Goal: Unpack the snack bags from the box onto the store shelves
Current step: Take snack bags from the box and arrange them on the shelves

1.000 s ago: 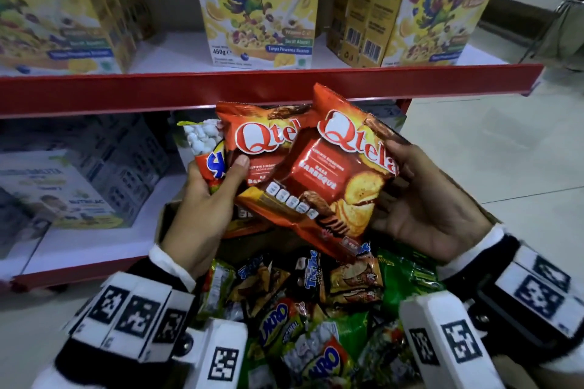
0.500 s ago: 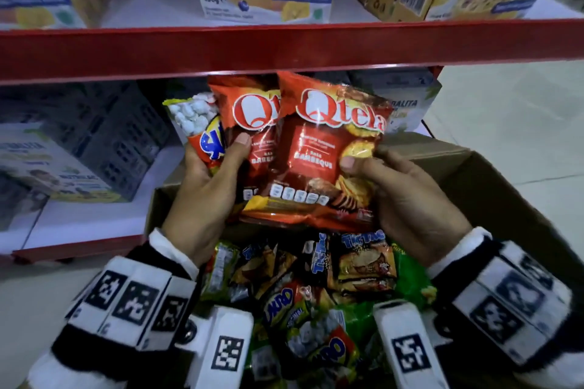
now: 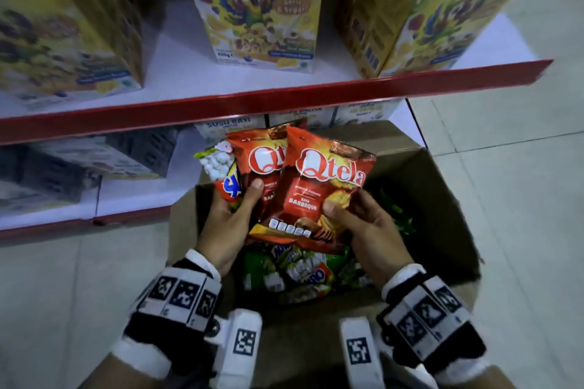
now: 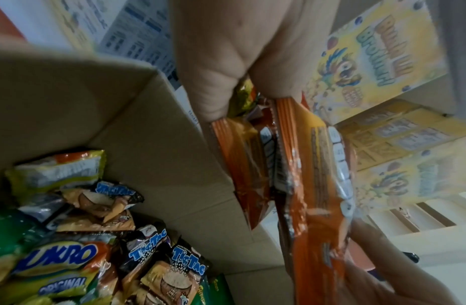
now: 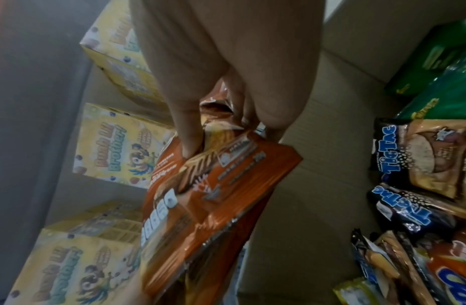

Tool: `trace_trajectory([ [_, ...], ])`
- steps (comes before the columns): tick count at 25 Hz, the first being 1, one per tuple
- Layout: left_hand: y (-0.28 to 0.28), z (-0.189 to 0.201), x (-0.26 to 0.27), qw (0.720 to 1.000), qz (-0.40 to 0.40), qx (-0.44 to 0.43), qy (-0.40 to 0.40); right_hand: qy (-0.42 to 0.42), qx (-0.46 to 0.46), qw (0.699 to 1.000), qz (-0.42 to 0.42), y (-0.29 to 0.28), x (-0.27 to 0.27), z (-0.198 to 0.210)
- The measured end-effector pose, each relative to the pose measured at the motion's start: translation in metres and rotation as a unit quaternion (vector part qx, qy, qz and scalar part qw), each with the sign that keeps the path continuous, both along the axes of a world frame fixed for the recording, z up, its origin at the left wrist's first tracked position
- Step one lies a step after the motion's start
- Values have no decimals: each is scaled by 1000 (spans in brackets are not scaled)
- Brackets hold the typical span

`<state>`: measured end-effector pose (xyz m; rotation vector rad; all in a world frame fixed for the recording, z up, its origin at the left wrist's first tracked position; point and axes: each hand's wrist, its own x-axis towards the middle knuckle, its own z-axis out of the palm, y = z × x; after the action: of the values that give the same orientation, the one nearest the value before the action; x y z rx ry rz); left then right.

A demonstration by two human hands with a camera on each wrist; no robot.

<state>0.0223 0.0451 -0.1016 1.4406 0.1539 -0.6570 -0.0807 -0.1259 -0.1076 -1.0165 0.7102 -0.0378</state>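
So compared to half a second back, I've tipped my view up, more of the cereal boxes showing. Both Qtela bags still over the open box: my right hand pinches the front Qtela bag, my left hand clutches the back Qtela bag plus a marshmallow pack.

The head view is dim and bluish, with the brightest patch on the floor tiles at three o'clock. The cereal boxes at twelve o'clock are smeared by motion blur and lean outward near the edges. Deep shadow fills the lower shelf at nine o'clock. Both wrist views are soft, and the hand fills each one out of focus at twelve o'clock.
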Motion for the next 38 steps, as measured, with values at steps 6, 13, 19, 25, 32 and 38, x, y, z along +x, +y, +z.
trace_trajectory([
  [6, 14, 137, -30, 1000, -23, 3, 11, 44, 4, 999, 23, 6, -36, 135],
  [13, 4, 320, -32, 999, -8, -31, -1, 15, -24, 999, 34, -11, -33, 326],
  [19, 8, 447, -5, 995, -47, -86, -37, -50, -59, 996, 33, -16, -9, 466],
  [25, 21, 522, 17, 985, -87, -118, -93, -97, -124, 987, 24, 0, -4, 557],
  [32, 24, 604, 31, 961, -104, -172, -189, -153, -196, 968, 19, 7, -6, 647],
  [38, 9, 670, 39, 940, -84, -172, -282, -257, -269, 927, -37, -42, -10, 726],
])
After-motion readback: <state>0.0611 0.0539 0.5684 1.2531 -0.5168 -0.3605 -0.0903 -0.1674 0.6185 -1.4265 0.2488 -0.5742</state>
